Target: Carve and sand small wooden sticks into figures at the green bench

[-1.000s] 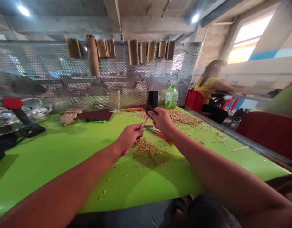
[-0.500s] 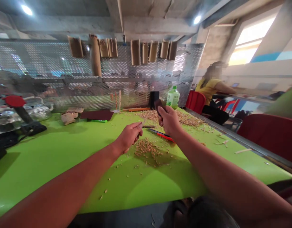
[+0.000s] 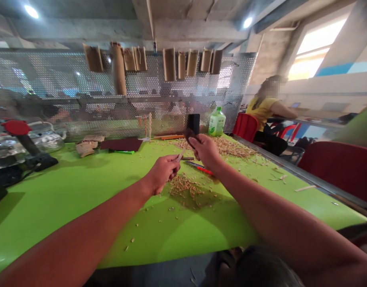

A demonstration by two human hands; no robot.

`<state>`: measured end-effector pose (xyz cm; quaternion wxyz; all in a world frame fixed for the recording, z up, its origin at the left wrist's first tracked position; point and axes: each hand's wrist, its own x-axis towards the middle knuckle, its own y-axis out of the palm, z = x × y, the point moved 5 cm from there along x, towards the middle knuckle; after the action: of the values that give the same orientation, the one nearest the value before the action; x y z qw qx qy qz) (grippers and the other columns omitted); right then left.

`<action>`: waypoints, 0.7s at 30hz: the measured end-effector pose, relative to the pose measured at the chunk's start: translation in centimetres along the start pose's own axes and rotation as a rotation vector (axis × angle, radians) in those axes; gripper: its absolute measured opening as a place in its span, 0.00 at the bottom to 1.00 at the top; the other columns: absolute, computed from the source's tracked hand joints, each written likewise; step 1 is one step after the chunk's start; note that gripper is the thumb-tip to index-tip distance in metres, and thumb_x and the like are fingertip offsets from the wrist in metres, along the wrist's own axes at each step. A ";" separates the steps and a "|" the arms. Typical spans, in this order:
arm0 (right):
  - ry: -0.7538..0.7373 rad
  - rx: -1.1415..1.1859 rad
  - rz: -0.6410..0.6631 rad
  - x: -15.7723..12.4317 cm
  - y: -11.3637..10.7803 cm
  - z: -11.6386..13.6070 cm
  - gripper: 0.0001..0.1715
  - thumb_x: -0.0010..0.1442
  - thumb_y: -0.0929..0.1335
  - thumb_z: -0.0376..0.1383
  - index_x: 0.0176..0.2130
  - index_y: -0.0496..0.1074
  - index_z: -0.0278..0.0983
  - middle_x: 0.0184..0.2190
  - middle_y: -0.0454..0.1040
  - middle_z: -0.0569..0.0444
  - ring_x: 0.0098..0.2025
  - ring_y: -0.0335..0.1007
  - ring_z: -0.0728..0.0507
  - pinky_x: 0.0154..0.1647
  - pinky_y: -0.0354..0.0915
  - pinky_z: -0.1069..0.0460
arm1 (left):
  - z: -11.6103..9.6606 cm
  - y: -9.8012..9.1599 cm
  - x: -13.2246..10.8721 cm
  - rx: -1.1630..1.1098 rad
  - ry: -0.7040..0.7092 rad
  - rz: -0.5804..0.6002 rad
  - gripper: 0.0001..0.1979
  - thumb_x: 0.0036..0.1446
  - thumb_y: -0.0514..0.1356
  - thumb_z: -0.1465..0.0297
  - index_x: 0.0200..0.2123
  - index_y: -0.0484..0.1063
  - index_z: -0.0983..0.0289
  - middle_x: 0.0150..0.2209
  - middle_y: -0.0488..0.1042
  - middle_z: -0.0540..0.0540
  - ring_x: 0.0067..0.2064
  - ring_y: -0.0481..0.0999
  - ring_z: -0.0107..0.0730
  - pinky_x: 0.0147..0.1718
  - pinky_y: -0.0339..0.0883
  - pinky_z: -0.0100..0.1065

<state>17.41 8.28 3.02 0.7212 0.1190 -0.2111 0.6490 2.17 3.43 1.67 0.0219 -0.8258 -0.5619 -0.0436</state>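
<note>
left hand [image 3: 163, 171]: grips stick [image 3: 181, 154] | right hand [image 3: 205, 150]: grips sandpaper [image 3: 189, 134]

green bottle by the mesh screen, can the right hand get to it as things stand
Probably yes: the right hand is just short of the green bottle, with only wood shavings between. But it grips a dark pad, so it isn't free.

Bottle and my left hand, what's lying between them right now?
In the head view, the right hand, gripping a dark piece, sits between the bottle and the left hand, which holds a thin stick. Shavings litter the table near the bottle.
</note>
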 end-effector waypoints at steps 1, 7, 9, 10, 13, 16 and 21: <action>0.006 0.007 -0.015 0.1 -0.2 0.0 0.18 0.56 0.68 0.45 0.26 0.57 0.41 0.12 0.55 0.66 0.12 0.51 0.54 0.12 0.47 0.57 | 0.0 0.1 0.0 0.005 -0.008 0.009 0.06 0.58 0.56 0.71 0.29 0.69 0.66 0.20 0.60 0.45 0.16 0.52 0.17 0.17 0.41 0.26; 0.029 0.012 0.021 0.6 -0.2 -0.8 0.18 0.55 0.69 0.46 0.26 0.58 0.41 0.12 0.58 0.66 0.12 0.51 0.54 0.11 0.47 0.58 | 0.0 0.3 -0.3 0.001 -0.030 0.015 0.07 0.59 0.56 0.71 0.30 0.69 0.67 0.20 0.60 0.46 0.17 0.53 0.17 0.16 0.41 0.26; 0.074 0.054 -0.050 1.0 -0.8 -1.5 0.18 0.55 0.69 0.46 0.26 0.58 0.41 0.12 0.56 0.67 0.11 0.50 0.54 0.10 0.45 0.57 | -0.3 0.5 -0.4 -0.027 0.008 0.060 0.06 0.59 0.57 0.70 0.33 0.71 0.67 0.22 0.61 0.46 0.17 0.54 0.17 0.17 0.42 0.25; 0.101 0.063 -0.075 1.2 -1.1 -1.9 0.18 0.55 0.69 0.45 0.26 0.58 0.41 0.11 0.55 0.67 0.10 0.49 0.54 0.09 0.44 0.57 | -0.5 0.5 -0.4 -0.052 0.029 0.080 0.07 0.58 0.58 0.69 0.35 0.72 0.67 0.22 0.62 0.46 0.18 0.55 0.17 0.17 0.43 0.25; 0.127 0.121 -0.163 1.7 -2.3 -2.3 0.17 0.56 0.69 0.45 0.26 0.58 0.41 0.12 0.56 0.67 0.10 0.49 0.54 0.08 0.45 0.57 | -0.8 0.2 -0.5 -0.151 0.029 0.080 0.12 0.58 0.58 0.68 0.44 0.72 0.67 0.23 0.63 0.46 0.18 0.56 0.18 0.16 0.45 0.24; 0.049 0.257 -0.220 1.7 -3.2 -1.3 0.17 0.57 0.68 0.46 0.28 0.58 0.41 0.14 0.59 0.66 0.12 0.53 0.53 0.09 0.50 0.57 | -0.9 -0.2 -0.4 -0.214 -0.010 0.085 0.14 0.58 0.58 0.68 0.47 0.70 0.67 0.23 0.63 0.46 0.18 0.57 0.19 0.16 0.47 0.24; -0.128 0.270 -0.019 0.5 -2.0 1.9 0.18 0.59 0.68 0.48 0.29 0.58 0.41 0.18 0.65 0.63 0.15 0.58 0.53 0.13 0.56 0.57 | -1.0 0.1 -0.4 -0.214 0.009 0.132 0.12 0.59 0.58 0.68 0.45 0.71 0.66 0.23 0.66 0.47 0.17 0.57 0.18 0.15 0.47 0.24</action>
<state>19.19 7.67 5.11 0.6899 0.2582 -0.1665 0.6555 2.06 2.97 2.59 -0.0610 -0.8583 -0.4985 -0.1053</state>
